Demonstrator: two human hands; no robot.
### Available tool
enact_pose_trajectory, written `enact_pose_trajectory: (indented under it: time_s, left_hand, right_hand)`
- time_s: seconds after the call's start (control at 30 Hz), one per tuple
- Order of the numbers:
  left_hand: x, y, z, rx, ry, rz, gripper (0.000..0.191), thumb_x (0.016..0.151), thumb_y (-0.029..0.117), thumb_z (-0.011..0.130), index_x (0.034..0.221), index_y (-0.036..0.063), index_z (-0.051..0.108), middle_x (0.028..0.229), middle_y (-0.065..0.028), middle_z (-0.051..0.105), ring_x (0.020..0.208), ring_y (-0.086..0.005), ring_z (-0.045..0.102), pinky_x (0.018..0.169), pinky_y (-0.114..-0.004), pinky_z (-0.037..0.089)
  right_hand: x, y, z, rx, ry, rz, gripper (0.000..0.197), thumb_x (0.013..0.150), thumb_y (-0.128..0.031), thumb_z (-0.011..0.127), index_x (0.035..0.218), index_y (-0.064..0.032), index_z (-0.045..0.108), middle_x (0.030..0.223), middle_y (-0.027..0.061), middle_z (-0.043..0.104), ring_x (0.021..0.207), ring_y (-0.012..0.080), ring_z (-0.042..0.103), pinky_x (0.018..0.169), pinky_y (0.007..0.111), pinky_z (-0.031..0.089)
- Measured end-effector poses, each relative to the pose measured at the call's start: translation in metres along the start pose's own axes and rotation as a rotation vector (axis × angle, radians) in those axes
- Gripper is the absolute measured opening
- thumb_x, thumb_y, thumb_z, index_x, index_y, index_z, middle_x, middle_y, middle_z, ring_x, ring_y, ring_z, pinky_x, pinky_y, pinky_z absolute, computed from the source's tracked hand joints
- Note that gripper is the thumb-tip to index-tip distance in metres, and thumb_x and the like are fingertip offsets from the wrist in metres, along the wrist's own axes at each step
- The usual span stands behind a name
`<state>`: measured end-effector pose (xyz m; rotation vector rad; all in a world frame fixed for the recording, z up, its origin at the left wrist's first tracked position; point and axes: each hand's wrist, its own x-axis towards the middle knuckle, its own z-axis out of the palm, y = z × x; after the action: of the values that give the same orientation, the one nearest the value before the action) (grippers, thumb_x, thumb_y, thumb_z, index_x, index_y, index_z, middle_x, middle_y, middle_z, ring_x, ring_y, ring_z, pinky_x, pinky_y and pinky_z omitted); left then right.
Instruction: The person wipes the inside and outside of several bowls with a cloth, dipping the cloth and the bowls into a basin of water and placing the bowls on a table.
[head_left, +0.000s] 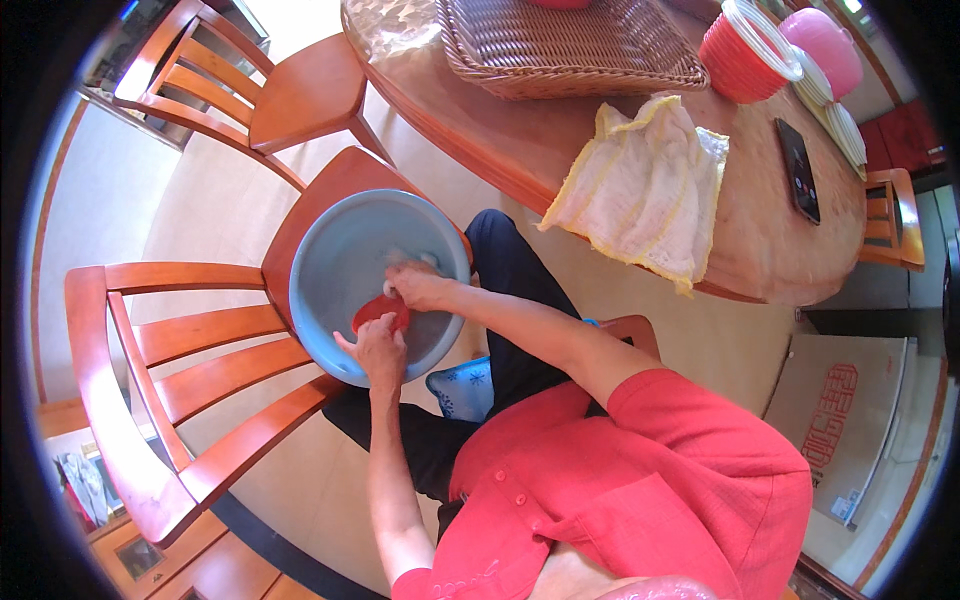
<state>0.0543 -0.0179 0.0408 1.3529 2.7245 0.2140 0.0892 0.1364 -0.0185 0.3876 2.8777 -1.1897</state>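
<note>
A light-blue plastic basin (304, 330) with water in it rests on the seat of a wooden chair (330, 187) in front of my knees. Inside the basin, my left hand (380, 352) grips a small red bowl (367, 309) by its near side. At the bowl's far edge, my right hand (415, 285) is closed around something white (388, 288), perhaps a cloth; most of it is hidden by the fingers.
The wooden table (517, 142) bears a wicker basket (570, 52), stacked red bowls (742, 67), a pink bowl (823, 49), plates (844, 131) and a phone (796, 169). A white cloth with yellow edging (645, 187) overhangs its edge. Another chair (307, 90) stands beyond.
</note>
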Motion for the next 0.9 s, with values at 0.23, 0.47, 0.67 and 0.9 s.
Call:
enact_pose_trajectory:
  time_s: [0.23, 0.47, 0.67, 0.9]
  left_hand:
    - [0.025, -0.005, 0.058, -1.437, 0.226, -0.323, 0.019, 0.083, 0.007, 0.058, 0.101, 0.0000, 0.055, 0.092, -0.0041, 0.060, 0.080, -0.0098, 0.055, 0.070, -0.022, 0.046]
    - [0.013, -0.025, 0.069, -1.697, 0.249, -0.430, 0.037, 0.083, 0.013, 0.059, 0.116, 0.0003, 0.050, 0.104, -0.0055, 0.057, 0.090, -0.0150, 0.057, 0.077, -0.027, 0.047]
    - [0.022, -0.011, 0.055, -1.822, 0.122, -0.404, 0.039, 0.088, 0.016, 0.053, 0.123, 0.0037, 0.043, 0.119, -0.0049, 0.048, 0.106, -0.0209, 0.051, 0.089, -0.033, 0.044]
    - [0.016, -0.023, 0.048, -1.586, 0.042, -0.445, 0.025, 0.085, 0.009, 0.056, 0.109, 0.0044, 0.054, 0.098, -0.0011, 0.057, 0.083, -0.0122, 0.056, 0.072, -0.026, 0.046]
  right_hand:
    - [0.006, 0.003, -0.018, 0.234, 0.260, 0.210, 0.016, 0.078, -0.013, 0.053, 0.092, -0.0055, 0.055, 0.096, 0.0180, 0.060, 0.084, 0.0382, 0.059, 0.074, 0.041, 0.047]
    - [-0.035, -0.050, -0.013, 0.656, 0.168, -0.318, 0.030, 0.073, -0.024, 0.065, 0.093, -0.0042, 0.054, 0.115, 0.0118, 0.051, 0.109, 0.0293, 0.045, 0.094, 0.037, 0.034]
    - [-0.010, -0.046, 0.012, 0.083, 0.403, -0.390, 0.019, 0.082, -0.023, 0.053, 0.092, -0.0064, 0.055, 0.121, 0.0117, 0.048, 0.114, 0.0310, 0.040, 0.098, 0.041, 0.027]
    - [0.028, -0.041, 0.014, 0.467, 0.278, -0.041, 0.038, 0.086, -0.035, 0.047, 0.095, 0.0014, 0.053, 0.096, 0.0239, 0.057, 0.095, 0.0386, 0.053, 0.082, 0.043, 0.041]
